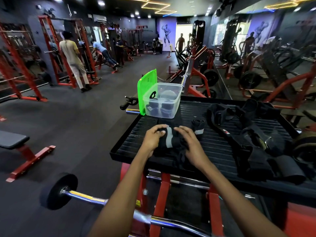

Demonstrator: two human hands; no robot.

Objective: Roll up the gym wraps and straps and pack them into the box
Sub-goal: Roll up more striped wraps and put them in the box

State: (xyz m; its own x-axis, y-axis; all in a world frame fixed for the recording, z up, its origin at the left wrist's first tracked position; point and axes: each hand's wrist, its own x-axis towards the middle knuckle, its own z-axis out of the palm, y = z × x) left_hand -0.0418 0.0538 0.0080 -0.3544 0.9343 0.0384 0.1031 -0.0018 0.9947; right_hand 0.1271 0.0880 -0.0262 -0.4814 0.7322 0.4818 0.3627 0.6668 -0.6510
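A black gym wrap with a grey stripe (169, 140) lies on the black ribbed platform (217, 142). My left hand (153, 137) and my right hand (189, 142) both grip it from either side, fingers curled over the fabric. A rolled black wrap (198, 125) stands just right of my hands. The clear plastic box (162, 101) sits at the platform's far left corner, its green lid (147, 91) flipped up, with dark rolled items inside. A heap of black straps and belts (253, 134) covers the platform's right side.
A loaded barbell (71, 194) runs low across the front. A flat bench (15, 142) stands at the left. Red racks and machines line both sides, with several people at the far left. A mirror wall is on the right.
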